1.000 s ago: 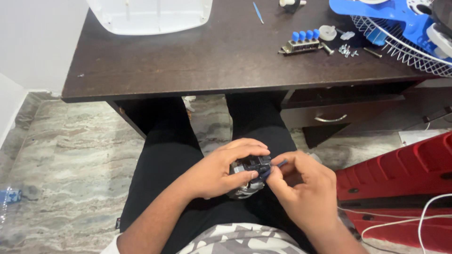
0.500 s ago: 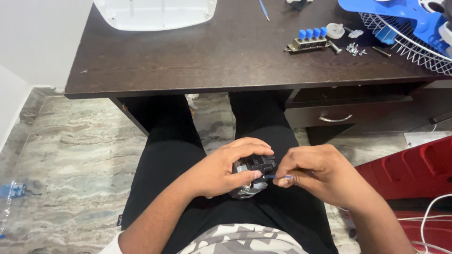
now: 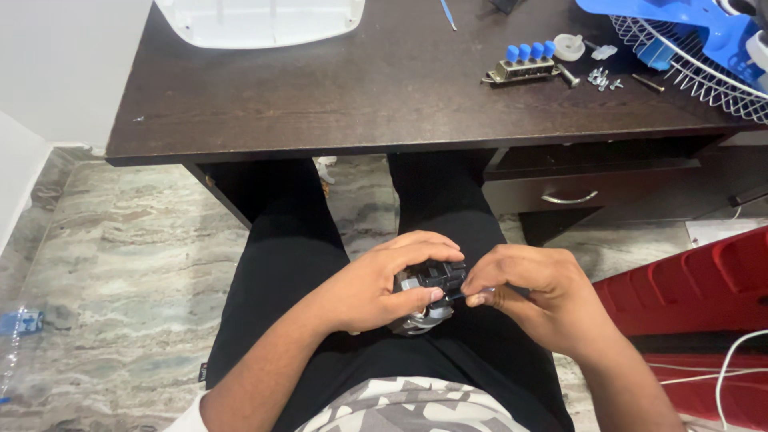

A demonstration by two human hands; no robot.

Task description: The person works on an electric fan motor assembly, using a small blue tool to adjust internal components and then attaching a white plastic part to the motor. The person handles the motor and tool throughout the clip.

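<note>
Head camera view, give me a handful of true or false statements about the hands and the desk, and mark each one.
1. The left hand grips a small black and grey motor part over the lap. True.
2. The right hand rests on the dark desk. False: it is at the lap, pinching a thin tool against the part.
3. A switch block with blue buttons lies on the desk. True.
4. The white wire fan guard lies on the floor. False: it sits at the desk's right end.
5. The desk drawer with its metal handle is pulled wide open. False: it looks closed.
</note>
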